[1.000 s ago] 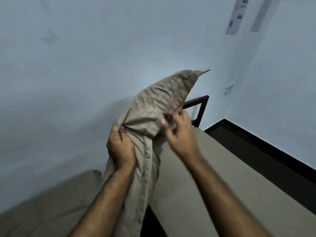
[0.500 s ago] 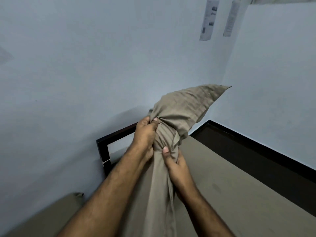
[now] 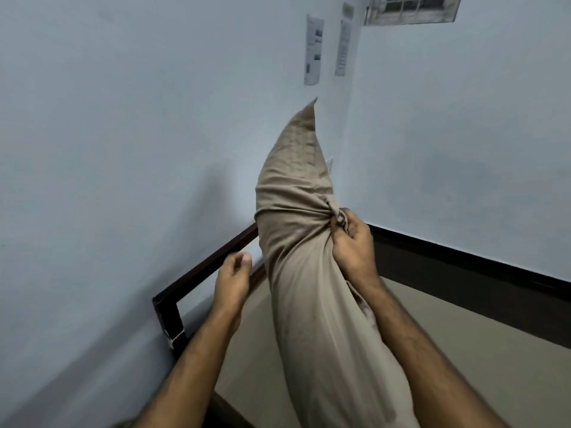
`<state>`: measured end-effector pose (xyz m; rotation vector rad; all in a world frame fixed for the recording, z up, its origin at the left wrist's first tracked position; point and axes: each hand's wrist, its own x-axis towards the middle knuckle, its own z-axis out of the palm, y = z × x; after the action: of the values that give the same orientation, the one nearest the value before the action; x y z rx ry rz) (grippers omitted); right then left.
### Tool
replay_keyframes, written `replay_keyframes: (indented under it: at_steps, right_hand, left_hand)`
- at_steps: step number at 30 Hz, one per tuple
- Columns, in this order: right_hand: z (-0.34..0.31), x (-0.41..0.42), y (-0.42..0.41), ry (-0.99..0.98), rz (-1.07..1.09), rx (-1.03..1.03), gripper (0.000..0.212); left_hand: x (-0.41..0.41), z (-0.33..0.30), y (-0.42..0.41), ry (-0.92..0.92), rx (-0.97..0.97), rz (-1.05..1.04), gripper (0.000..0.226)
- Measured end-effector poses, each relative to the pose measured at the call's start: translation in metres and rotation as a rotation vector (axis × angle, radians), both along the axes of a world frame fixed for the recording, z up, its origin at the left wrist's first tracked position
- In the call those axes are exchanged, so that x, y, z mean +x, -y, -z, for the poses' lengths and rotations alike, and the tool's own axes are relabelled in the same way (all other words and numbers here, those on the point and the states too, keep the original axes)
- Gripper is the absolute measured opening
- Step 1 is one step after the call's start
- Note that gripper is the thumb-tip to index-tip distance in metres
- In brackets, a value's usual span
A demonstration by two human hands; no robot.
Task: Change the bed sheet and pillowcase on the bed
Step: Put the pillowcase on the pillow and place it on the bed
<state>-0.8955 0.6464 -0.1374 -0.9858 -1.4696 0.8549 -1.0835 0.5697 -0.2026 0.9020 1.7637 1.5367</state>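
Pillow [image 3: 296, 242] in a beige pillowcase, held upright mid-frame above the bed [image 3: 432, 350], top corner pointing up at the wall corner. Fabric is wrinkled, cinched into a tight knot of folds at mid-height on the right side; above that the case looks filled and rounded, below it hangs in long smooth folds toward the near edge. Right hand [image 3: 352, 245]: fingers [image 3: 355, 225] clenched around the bunched fabric at that knot. Left hand [image 3: 231, 279]: just left of the pillow, not touching it, fingers loosely curled, grasping nothing. Bed has a beige sheet, dark wooden headboard rail [image 3: 200, 273] against the left wall. Two paper sheets [image 3: 313, 49] stuck on the far wall near the corner, window [image 3: 411, 9] top right.
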Motion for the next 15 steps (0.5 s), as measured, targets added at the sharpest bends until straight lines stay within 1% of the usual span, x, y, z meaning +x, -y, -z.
replay_keyframes:
  at_steps: [2, 3, 4, 5, 6, 7, 8, 9, 10, 11, 12, 13, 14, 15]
  right_hand:
    - [-0.007, -0.003, 0.002, -0.103, -0.008, -0.009, 0.022]
    - [-0.012, -0.002, 0.002, -0.143, -0.001, -0.008, 0.017]
    - [-0.015, 0.0, 0.0, -0.172, 0.025, -0.008, 0.015]
    - [-0.017, 0.003, -0.002, -0.193, 0.058, -0.011, 0.018]
    - [-0.019, 0.008, -0.005, -0.203, 0.093, -0.019, 0.024]
    - [-0.019, 0.013, -0.007, -0.195, 0.124, -0.032, 0.028]
    - [-0.022, 0.018, -0.009, -0.171, 0.141, -0.048, 0.032]
    - [-0.024, 0.021, -0.011, -0.122, 0.159, -0.077, 0.035]
    - [-0.028, 0.024, -0.014, -0.023, 0.157, -0.12, 0.039]
    - [-0.033, 0.028, -0.016, 0.142, 0.133, -0.188, 0.044]
    - [-0.036, 0.03, -0.018, 0.317, 0.098, -0.273, 0.053]
    - [-0.036, 0.036, -0.02, 0.459, 0.056, -0.354, 0.068]
    - [-0.033, 0.044, -0.023, 0.539, 0.014, -0.43, 0.085]
    - [-0.025, 0.05, -0.024, 0.593, -0.002, -0.502, 0.098]
  left_hand:
    - [-0.014, 0.042, 0.005, 0.119, -0.255, 0.093, 0.064]
    - [-0.018, 0.059, 0.01, 0.196, -0.357, 0.16, 0.08]
    - [-0.021, 0.071, 0.014, 0.298, -0.419, 0.236, 0.089]
    - [-0.024, 0.077, 0.016, 0.438, -0.418, 0.304, 0.092]
    - [-0.028, 0.081, 0.017, 0.586, -0.377, 0.34, 0.091]
    - [-0.034, 0.083, 0.015, 0.691, -0.329, 0.357, 0.088]
    - [-0.043, 0.083, 0.009, 0.724, -0.304, 0.355, 0.085]
    - [-0.051, 0.084, 0.003, 0.717, -0.3, 0.349, 0.086]
    - [-0.055, 0.081, -0.002, 0.695, -0.3, 0.342, 0.09]
    - [-0.059, 0.08, -0.006, 0.672, -0.305, 0.323, 0.093]
    - [-0.063, 0.088, -0.015, 0.658, -0.313, 0.27, 0.096]
    - [-0.068, 0.099, -0.024, 0.665, -0.312, 0.199, 0.097]
    - [-0.073, 0.115, -0.037, 0.67, -0.324, 0.119, 0.099]
    - [-0.076, 0.123, -0.046, 0.67, -0.338, 0.066, 0.1]
